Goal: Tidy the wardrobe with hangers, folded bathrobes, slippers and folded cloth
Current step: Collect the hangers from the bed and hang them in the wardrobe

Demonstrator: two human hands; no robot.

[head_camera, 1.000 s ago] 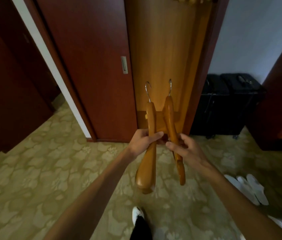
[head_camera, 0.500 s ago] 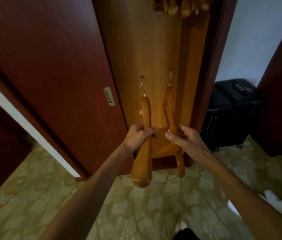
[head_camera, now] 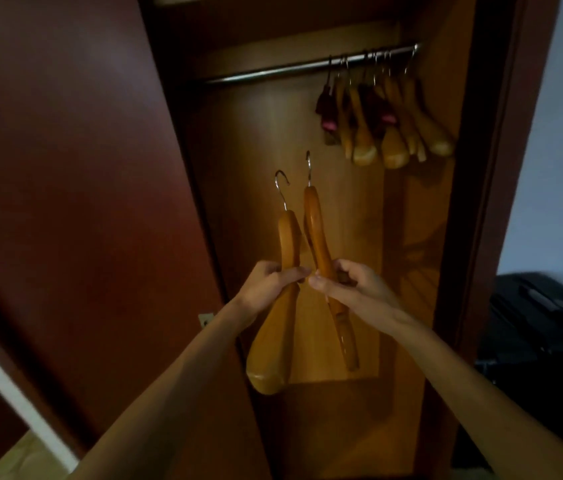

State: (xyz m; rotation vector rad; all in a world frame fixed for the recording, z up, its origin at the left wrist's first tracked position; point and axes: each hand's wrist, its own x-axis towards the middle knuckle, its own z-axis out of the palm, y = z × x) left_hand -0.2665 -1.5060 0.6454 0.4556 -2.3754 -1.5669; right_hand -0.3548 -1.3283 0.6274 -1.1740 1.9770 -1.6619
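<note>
- The left hand (head_camera: 268,287) was curled round a broad wooden hanger (head_camera: 275,323), gripping it partway down, its steel hook pointing up.
- The right hand (head_camera: 349,289) gripped a slimmer wooden hanger (head_camera: 321,258) just to the right, fingers wrapped about its middle; the two hangers stood close together, nearly touching near the fingers.
- Both were held upright in front of the open wardrobe (head_camera: 307,427), below and left of the rail (head_camera: 273,71).
- A bunch of hung hangers (head_camera: 384,123) crowded the rail's right end; the left stretch was bare.
- The step in hand looked like returning the hangers to the rail.
- The next move probably called for raising each hook above the rail, turning its opening toward the bar, then lowering it on beside the bunch.
</note>
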